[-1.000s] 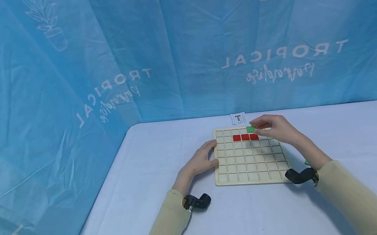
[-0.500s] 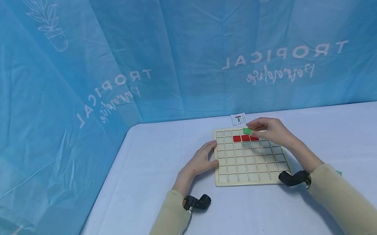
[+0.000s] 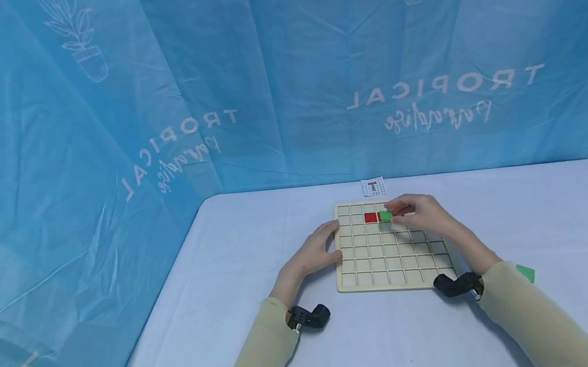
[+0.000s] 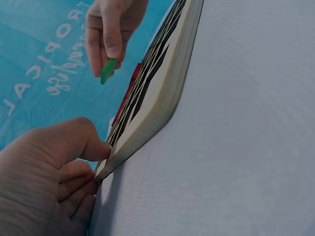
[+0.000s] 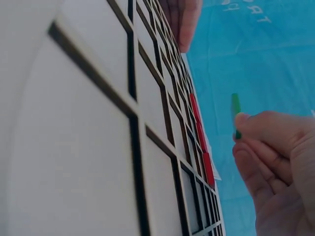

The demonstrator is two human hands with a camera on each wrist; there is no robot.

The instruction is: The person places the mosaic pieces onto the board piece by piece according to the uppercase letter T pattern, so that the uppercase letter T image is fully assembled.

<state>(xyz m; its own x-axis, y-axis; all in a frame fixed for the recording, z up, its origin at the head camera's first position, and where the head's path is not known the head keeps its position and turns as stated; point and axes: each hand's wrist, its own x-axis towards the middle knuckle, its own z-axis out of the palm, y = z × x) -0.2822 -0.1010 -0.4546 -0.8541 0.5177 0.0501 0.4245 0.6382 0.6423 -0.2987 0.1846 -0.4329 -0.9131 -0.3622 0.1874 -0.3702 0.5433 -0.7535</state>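
A wooden grid board (image 3: 394, 263) lies on the white table. My left hand (image 3: 312, 252) rests at its left edge, thumb and fingertips touching the rim at separate spots. In the left wrist view that thumb (image 4: 101, 147) lies against the board's edge. My right hand (image 3: 421, 214) pinches a green square tile (image 3: 385, 215) between thumb and fingers. The right wrist view shows this tile (image 5: 236, 113) tilted and raised off the board. Red tiles (image 5: 199, 132) sit in a row in the grid. In the head view the green tile and right hand hide part of that row.
A small printed grid card (image 3: 372, 187) with a red and green T pattern lies behind the board. Another green piece (image 3: 526, 273) shows beside the right sleeve. Blue curtains (image 3: 299, 68) rise behind and left of the table (image 3: 387, 347).
My right hand has carried the green tile left, then toward me, so it now overlaps the red row in the head view. The left hand stays in place.
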